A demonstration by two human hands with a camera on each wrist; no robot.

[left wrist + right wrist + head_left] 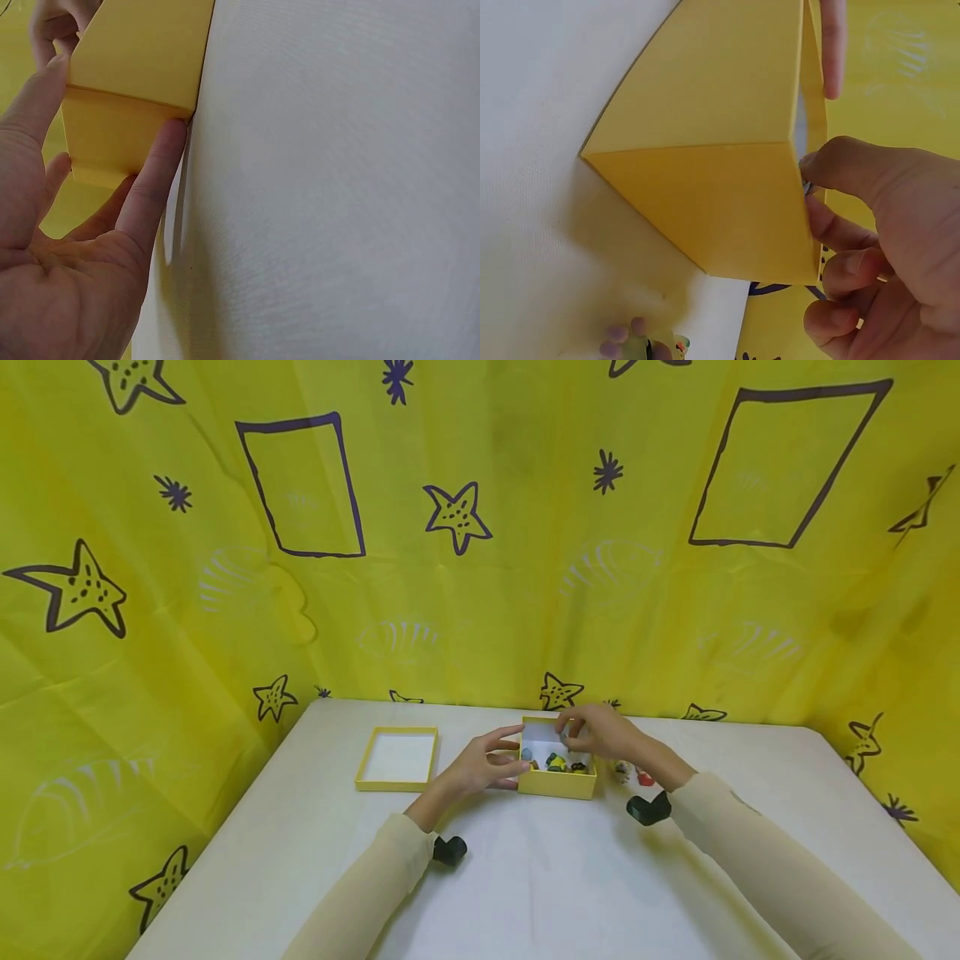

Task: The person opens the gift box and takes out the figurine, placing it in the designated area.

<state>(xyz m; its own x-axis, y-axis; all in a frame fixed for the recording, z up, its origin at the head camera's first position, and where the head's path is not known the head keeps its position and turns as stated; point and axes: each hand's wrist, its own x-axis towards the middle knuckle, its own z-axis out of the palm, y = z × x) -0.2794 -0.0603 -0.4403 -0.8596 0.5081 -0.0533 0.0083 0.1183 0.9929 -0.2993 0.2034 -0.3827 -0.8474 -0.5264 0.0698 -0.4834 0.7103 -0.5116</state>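
A yellow open-topped box with a white inside stands on the table. Several small figures lie in it, green, yellow and brown among them. My left hand presses the box's left side with extended, spread fingers, thumb by the near corner; in the left wrist view its fingertips touch the yellow wall. Over the box's right rim, my right hand pinches a small greyish piece between thumb and forefinger, mostly hidden by the fingers.
A shallow yellow lid, white inside, lies left of the box. Right of the box are small figures, a pale one and a red one. A yellow patterned curtain hangs behind the white table.
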